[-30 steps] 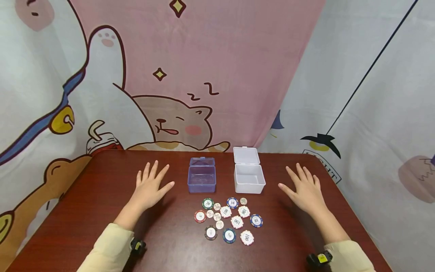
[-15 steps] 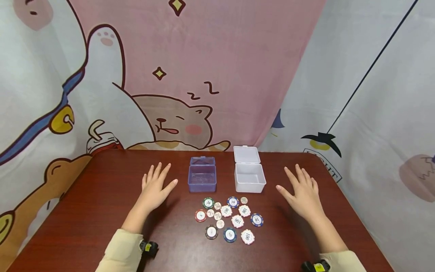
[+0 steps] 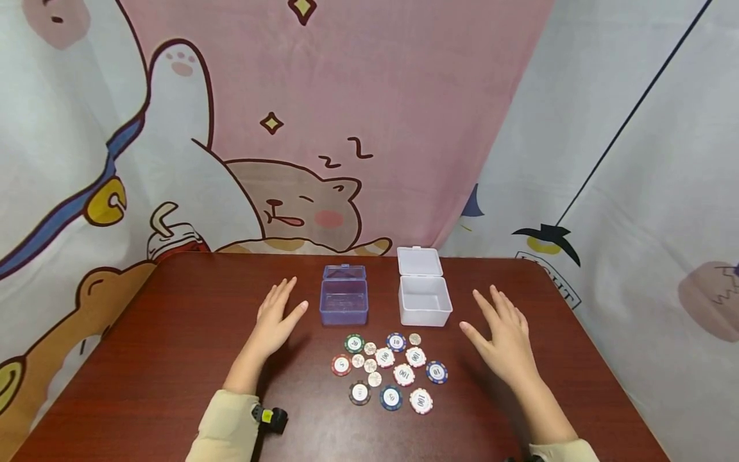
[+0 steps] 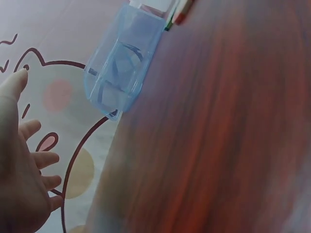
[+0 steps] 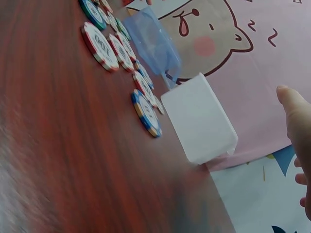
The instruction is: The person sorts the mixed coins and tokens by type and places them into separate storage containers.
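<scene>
My left hand hovers with fingers extended to the left of a blue translucent box, whose lid is raised. To the right of a white box, also lid up, my right hand is held with spread fingers. Neither hand touches anything. In front of the boxes lie several poker chips, among them a red one, a green one, a black one, blue ones and white ones marked 100. Several small silvery coins are scattered among the chips.
The dark red-brown wooden table carries everything. Behind it hangs a cloth backdrop with cartoon animals, meeting the table's far edge. A small black device is strapped at the left wrist.
Both hands have moved inward, the left one to the right and the right one to the left. Boxes, chips and coins stay where they were.
</scene>
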`<state>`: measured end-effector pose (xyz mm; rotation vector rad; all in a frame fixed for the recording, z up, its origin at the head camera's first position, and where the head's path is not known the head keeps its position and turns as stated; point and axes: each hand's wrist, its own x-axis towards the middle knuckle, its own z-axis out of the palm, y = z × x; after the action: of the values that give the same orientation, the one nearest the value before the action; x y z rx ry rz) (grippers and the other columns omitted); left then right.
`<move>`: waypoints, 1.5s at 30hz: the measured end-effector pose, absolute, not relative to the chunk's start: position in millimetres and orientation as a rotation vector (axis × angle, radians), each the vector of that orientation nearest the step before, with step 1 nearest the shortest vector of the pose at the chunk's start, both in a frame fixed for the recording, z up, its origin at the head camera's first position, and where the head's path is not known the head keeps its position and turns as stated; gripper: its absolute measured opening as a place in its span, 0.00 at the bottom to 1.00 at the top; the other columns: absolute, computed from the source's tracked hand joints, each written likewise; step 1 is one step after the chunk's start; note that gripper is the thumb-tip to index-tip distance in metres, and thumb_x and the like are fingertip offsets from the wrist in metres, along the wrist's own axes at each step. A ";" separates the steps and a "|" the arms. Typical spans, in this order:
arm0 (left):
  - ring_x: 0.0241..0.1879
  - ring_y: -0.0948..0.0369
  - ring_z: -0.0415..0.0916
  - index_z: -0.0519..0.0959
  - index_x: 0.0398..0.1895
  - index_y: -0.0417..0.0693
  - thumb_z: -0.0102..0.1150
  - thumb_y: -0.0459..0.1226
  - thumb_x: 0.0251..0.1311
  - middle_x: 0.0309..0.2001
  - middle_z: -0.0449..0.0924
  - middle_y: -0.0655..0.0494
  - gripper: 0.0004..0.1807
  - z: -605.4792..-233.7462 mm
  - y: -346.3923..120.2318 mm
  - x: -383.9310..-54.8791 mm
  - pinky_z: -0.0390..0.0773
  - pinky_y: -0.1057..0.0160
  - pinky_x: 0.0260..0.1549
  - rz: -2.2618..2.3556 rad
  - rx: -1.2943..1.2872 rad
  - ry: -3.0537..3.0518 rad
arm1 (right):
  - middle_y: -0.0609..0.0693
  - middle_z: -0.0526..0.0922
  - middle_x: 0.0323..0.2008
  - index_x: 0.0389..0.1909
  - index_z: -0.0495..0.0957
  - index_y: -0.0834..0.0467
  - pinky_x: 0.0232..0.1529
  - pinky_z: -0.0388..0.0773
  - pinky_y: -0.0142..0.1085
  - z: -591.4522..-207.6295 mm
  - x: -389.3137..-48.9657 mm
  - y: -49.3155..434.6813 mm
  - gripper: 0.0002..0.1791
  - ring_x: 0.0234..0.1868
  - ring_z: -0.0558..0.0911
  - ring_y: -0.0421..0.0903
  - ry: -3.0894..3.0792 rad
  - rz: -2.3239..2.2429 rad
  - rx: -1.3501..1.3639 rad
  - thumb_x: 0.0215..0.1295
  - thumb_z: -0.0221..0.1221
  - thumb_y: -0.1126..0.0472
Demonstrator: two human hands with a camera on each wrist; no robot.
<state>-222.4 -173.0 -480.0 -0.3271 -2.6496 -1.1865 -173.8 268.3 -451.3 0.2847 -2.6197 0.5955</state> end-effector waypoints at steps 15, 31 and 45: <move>0.70 0.48 0.49 0.54 0.74 0.49 0.50 0.45 0.70 0.71 0.54 0.41 0.33 -494.1 -166.5 -231.1 0.49 0.43 0.65 -1.786 -0.283 -2.470 | 0.59 0.65 0.66 0.64 0.71 0.56 0.60 0.50 0.61 -458.0 -161.8 240.2 0.34 0.65 0.62 0.63 -2.453 0.759 0.379 0.56 0.66 0.51; 0.67 0.45 0.57 0.60 0.70 0.36 0.50 0.35 0.69 0.67 0.60 0.33 0.28 -473.5 -162.8 -227.0 0.56 0.48 0.63 -2.099 -0.313 -2.337 | 0.57 0.75 0.57 0.57 0.77 0.59 0.55 0.56 0.61 -479.3 -154.3 204.3 0.29 0.58 0.70 0.58 -2.330 0.861 0.580 0.53 0.68 0.58; 0.65 0.38 0.57 0.61 0.68 0.31 0.51 0.30 0.68 0.65 0.60 0.30 0.27 -480.8 -159.5 -234.1 0.63 0.61 0.60 -2.123 -0.458 -2.284 | 0.52 0.79 0.51 0.49 0.81 0.59 0.55 0.59 0.50 -488.9 -143.6 179.8 0.21 0.55 0.73 0.49 -2.398 0.946 0.700 0.55 0.68 0.55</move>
<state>-234.1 -159.5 -480.8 -0.4575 -2.2836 -2.1233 -143.6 179.8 -488.9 0.6996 -2.3979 0.9459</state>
